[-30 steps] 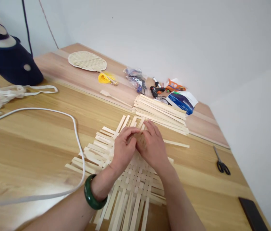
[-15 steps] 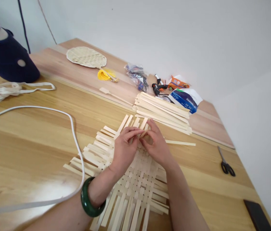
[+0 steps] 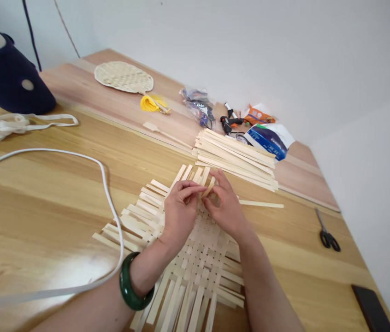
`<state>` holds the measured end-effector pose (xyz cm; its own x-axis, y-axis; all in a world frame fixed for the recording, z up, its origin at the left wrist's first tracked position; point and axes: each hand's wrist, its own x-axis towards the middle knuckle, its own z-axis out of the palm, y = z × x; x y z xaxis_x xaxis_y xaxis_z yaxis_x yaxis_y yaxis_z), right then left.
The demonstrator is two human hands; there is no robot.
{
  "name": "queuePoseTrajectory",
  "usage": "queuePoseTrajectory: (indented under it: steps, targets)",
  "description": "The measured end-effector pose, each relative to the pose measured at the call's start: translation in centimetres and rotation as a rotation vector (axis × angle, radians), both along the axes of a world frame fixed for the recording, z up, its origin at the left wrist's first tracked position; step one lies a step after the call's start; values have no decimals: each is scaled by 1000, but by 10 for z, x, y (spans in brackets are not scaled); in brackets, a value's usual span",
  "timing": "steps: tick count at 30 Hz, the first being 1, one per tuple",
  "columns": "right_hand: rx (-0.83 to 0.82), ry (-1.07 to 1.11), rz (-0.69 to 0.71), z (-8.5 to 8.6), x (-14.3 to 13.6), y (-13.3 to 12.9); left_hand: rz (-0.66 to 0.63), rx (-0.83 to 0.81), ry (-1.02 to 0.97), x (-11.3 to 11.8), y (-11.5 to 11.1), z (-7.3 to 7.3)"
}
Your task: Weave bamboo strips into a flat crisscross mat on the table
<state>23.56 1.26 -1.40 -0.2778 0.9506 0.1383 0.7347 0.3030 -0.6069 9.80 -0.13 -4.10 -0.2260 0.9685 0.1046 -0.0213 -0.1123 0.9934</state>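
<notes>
A woven mat of pale flat strips [image 3: 195, 258] lies on the wooden table below my hands, its loose strip ends fanning out on several sides. At its far edge my left hand [image 3: 183, 207] pinches a pale strip between thumb and fingers. Close on its right, my right hand [image 3: 224, 205] has its thumb and index finger closed on a strip [image 3: 209, 187] that slants up between the hands. The fingers hide part of the weave. A single strip [image 3: 262, 204] sticks out to the right behind my right hand.
Beyond the mat lies a strip pile [image 3: 234, 159], with a blue box [image 3: 267, 142] and glue gun [image 3: 229, 123] behind. Scissors [image 3: 327, 233] and a black flat object [image 3: 371, 306] are right. A white cable [image 3: 107, 184] curves left. A woven fan [image 3: 124, 77] lies far back.
The strip between my fingers now stands more upright and shows more of its length. Both hands stay in nearly the same place, and the view has shifted slightly.
</notes>
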Motion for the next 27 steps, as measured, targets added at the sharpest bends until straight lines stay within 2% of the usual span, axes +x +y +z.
queuePoseTrajectory:
  steps: [5,13,18,21,27]
  targets:
    - [-9,-14,-16,-3,-1,-1,-4,12,22,0,-1,2]
    - [-12,-14,-9,-2,1,0,-117,110,15,0,-3,4]
    - [29,-46,7,-2,1,0,-165,-65,103,-4,5,4]
    - [47,-60,12,-2,1,-1,-211,-108,132,-7,8,7]
    - [26,-23,23,-1,-2,-1,-96,-72,199,-9,6,8]
